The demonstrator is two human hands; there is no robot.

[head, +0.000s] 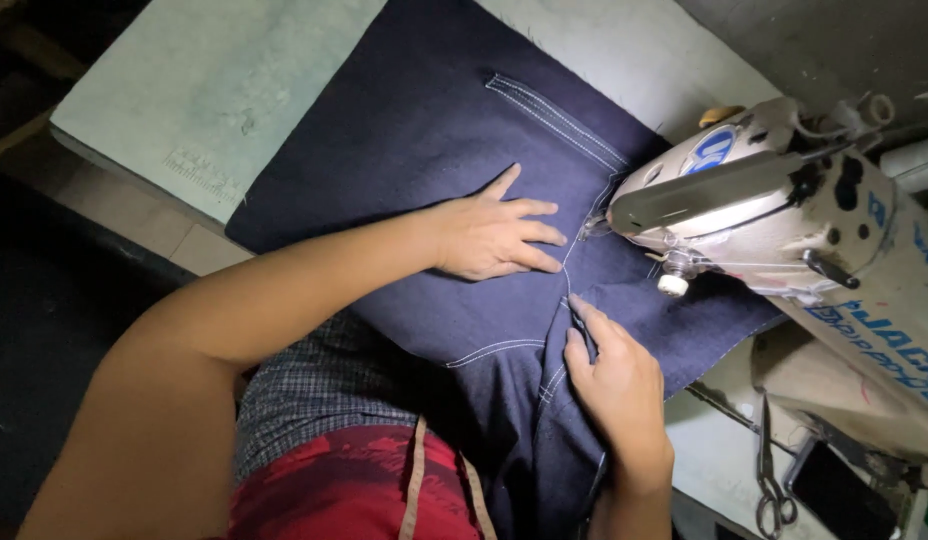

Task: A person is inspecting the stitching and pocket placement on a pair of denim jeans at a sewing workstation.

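1. The dark navy denim panel with pale topstitching (434, 130) is spread over the pale green-white work table (214, 80), and its near end hangs off the edge into the person's lap.
2. The left hand (489, 235) lies flat on the denim with fingers spread, fingertips just beside the needle area.
3. The right hand (614, 385) pinches a fold of the denim at the seam line, near the table edge.
4. The cream-white industrial sewing machine head (774, 210) sits right over the cloth.
5. Progress-wise: pocket stitch lines look done already, and the seam between the hands seems partway fed, I'd guess.
6. Metal scissors (769, 490) lie off to the right.
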